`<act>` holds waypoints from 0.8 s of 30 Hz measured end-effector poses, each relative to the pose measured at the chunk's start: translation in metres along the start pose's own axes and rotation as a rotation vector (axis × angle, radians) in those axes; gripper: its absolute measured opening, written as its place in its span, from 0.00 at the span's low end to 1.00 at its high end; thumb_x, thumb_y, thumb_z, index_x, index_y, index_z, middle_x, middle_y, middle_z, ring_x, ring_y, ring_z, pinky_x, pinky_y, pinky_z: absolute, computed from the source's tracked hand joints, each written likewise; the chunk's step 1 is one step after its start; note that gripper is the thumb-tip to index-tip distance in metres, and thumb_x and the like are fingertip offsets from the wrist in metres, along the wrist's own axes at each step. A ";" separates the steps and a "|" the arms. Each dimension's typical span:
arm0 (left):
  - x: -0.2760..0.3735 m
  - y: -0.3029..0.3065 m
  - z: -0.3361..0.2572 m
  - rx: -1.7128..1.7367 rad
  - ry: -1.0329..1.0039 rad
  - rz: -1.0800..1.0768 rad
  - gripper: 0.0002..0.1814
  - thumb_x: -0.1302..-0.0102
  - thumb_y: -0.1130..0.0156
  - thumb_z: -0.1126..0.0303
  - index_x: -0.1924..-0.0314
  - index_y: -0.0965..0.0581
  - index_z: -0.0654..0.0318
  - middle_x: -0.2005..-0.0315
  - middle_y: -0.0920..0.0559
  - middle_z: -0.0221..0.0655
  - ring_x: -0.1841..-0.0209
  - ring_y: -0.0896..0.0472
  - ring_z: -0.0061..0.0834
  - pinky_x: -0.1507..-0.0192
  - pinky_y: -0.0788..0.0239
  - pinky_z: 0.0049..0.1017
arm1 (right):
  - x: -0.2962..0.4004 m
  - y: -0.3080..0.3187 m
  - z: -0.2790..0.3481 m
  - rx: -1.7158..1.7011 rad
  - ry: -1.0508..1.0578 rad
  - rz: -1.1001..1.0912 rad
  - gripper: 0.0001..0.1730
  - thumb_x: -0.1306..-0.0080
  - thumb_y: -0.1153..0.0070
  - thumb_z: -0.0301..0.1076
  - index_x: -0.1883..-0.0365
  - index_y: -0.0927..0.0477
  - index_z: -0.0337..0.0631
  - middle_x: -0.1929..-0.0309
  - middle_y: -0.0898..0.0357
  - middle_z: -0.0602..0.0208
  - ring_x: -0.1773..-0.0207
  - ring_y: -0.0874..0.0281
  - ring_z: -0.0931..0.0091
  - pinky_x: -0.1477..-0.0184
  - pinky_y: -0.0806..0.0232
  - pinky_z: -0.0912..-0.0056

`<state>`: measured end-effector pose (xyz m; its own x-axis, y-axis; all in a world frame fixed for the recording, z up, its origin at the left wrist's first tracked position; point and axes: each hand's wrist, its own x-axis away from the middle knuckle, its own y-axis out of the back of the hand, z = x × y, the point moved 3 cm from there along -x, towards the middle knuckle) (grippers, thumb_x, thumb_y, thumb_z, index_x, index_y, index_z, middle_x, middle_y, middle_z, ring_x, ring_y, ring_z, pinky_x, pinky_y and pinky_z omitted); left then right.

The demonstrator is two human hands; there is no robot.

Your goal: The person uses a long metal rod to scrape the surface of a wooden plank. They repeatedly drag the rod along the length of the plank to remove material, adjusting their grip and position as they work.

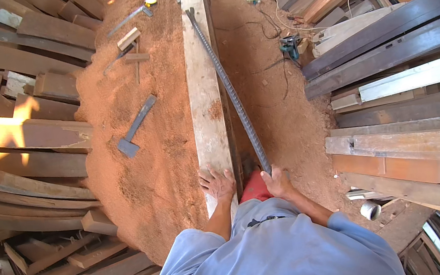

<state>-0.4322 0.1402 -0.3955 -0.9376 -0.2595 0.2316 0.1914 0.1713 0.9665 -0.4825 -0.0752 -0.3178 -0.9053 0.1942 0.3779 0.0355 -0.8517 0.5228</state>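
Observation:
My right hand (279, 180) is closed around the near end of a long ribbed steel pry bar (235, 98), which slants away to the upper left. Its forked far tip lies over a long wooden beam (200, 75) that runs away from me. Flat on the beam's top, with fingers spread, rests my left hand (218, 185); it holds nothing. A patch of sawdust (215, 110) lies on the beam between the hand and the bar's tip. Left of the beam, a mallet (136, 129) lies on the sawdust.
Farther left lie a framing square (132, 18), a yellow tape measure (150, 2) and a wooden marking gauge (137, 57). A corded power saw (291, 47) and its cables are on the ground at right. Stacked planks (406, 140) line both sides.

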 end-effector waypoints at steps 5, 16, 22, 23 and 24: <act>-0.018 0.006 0.032 0.092 0.057 0.037 0.41 0.30 0.49 0.44 0.24 0.43 0.56 0.26 0.42 0.56 0.29 0.42 0.57 0.31 0.52 0.56 | 0.005 -0.024 0.016 -0.593 -0.284 0.230 0.18 0.28 0.42 0.44 0.68 0.29 0.40 0.77 0.27 0.65 0.82 0.28 0.78 0.83 0.36 0.66; -0.012 0.026 0.026 0.273 0.123 0.134 0.44 0.31 0.46 0.46 0.23 0.47 0.58 0.41 0.30 0.57 0.41 0.28 0.58 0.42 0.33 0.53 | 0.008 -0.060 0.022 -0.077 -0.188 -0.019 0.21 0.33 0.40 0.46 0.66 0.21 0.31 0.72 0.20 0.40 0.63 0.18 0.47 0.59 0.30 0.47; -0.015 0.022 0.029 0.281 0.090 0.070 0.43 0.30 0.47 0.46 0.23 0.48 0.59 0.41 0.30 0.58 0.41 0.28 0.58 0.40 0.34 0.50 | 0.003 -0.040 0.039 -0.166 -0.177 0.067 0.20 0.29 0.43 0.42 0.72 0.26 0.32 0.82 0.25 0.55 0.79 0.24 0.66 0.74 0.33 0.56; -0.016 0.022 0.032 0.257 0.103 0.085 0.43 0.30 0.47 0.46 0.23 0.48 0.60 0.42 0.30 0.58 0.41 0.28 0.58 0.40 0.34 0.50 | 0.008 -0.021 0.064 -0.221 -0.302 0.130 0.20 0.28 0.43 0.41 0.73 0.27 0.34 0.82 0.26 0.58 0.82 0.26 0.70 0.78 0.35 0.58; -0.014 0.021 0.031 0.231 0.113 0.112 0.43 0.30 0.47 0.46 0.23 0.48 0.61 0.42 0.30 0.59 0.40 0.28 0.58 0.39 0.35 0.50 | 0.013 -0.011 0.074 -0.275 -0.438 0.191 0.20 0.28 0.43 0.41 0.74 0.29 0.35 0.83 0.27 0.61 0.84 0.29 0.73 0.81 0.37 0.61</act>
<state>-0.4242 0.1770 -0.3817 -0.8736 -0.3289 0.3586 0.2083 0.4132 0.8865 -0.4635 -0.0276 -0.2623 -0.6304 0.1579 0.7601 0.0171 -0.9760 0.2169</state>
